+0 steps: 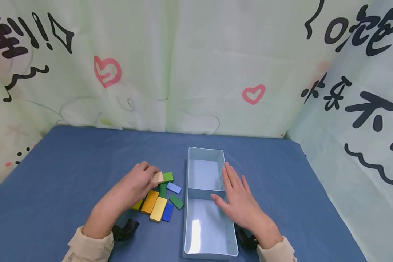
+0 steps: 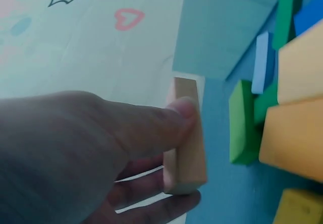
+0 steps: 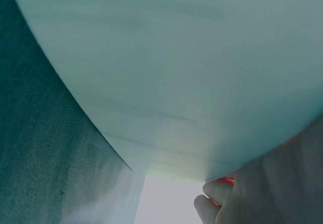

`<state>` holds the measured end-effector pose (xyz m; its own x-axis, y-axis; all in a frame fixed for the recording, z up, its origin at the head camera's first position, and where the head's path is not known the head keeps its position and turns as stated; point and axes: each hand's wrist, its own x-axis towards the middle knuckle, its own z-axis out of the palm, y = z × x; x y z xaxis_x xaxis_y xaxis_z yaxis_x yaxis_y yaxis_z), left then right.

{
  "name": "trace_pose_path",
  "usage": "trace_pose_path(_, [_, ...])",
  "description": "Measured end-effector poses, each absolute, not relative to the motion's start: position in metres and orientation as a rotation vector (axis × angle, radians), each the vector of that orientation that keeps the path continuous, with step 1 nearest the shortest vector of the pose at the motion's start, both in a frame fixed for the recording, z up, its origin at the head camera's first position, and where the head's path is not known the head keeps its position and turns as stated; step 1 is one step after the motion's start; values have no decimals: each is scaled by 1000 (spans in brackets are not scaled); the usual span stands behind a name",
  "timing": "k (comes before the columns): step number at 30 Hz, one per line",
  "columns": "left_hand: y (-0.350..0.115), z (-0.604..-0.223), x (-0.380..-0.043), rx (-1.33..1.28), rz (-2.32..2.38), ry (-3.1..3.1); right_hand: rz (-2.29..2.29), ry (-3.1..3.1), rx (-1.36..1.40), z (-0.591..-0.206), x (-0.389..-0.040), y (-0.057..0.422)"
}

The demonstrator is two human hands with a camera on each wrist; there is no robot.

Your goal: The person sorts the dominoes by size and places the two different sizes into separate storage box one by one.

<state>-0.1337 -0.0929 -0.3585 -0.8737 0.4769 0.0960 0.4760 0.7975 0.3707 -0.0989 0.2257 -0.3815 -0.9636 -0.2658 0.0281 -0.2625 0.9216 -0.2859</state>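
Note:
My left hand (image 1: pixel 135 187) pinches a pale wooden block (image 1: pixel 157 178) between thumb and fingers, above the left side of a block cluster. In the left wrist view the thumb lies across this block (image 2: pixel 191 148). Around it are a light green block (image 1: pixel 168 177), dark green blocks (image 1: pixel 176 201), a light blue block (image 1: pixel 174 187), a blue block (image 1: pixel 167 212), a yellow block (image 1: pixel 158 209) and an orange block (image 1: pixel 150 202). My right hand (image 1: pixel 240 196), fingers straight, rests against the right wall of a light blue two-compartment box (image 1: pixel 211 227). The box wall (image 3: pixel 166 72) fills most of the right wrist view.
A blue cloth (image 1: pixel 95 156) covers the table. Behind and beside it hang pale curtains (image 1: pixel 209 65) with black writing and pink hearts. A divider (image 1: pixel 204 193) splits the box into a smaller far and a larger near compartment. Dark straps (image 1: pixel 126 230) sit at both wrists.

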Motion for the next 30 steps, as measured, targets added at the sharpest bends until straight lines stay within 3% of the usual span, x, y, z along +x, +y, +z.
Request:
trace_pose_path(12, [-72,-344,-141,635,735,2791,-476,3074,-432,-379,-97,228])
trace_pose_path(30, [-54,-330,-130,946,774,2797,-440,3061,-430,-378,-103,226])
